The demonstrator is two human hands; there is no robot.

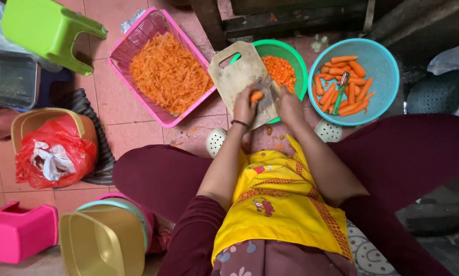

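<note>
A wooden cutting board (237, 74) rests tilted on the rim of a green bowl (290, 53) that holds chopped carrot pieces (279, 70). My left hand (244, 106) grips a short carrot stub (256, 95) against the board. Right beside it, my right hand (286, 102) is closed on a knife (268, 91) whose blade lies on the board next to the stub. A pink basket (153, 110) of shredded carrot (169, 74) stands to the left. A blue colander (382, 59) with several whole peeled carrots (342, 84) and a peeler (342, 92) stands to the right.
A green plastic stool (48, 30) and a metal tray (9, 76) lie at the upper left. A red plastic bag (53, 153) fills a tan bin. A pink stool (17, 232) and a tan bucket (101, 243) stand at the lower left. Dark shelving runs along the top.
</note>
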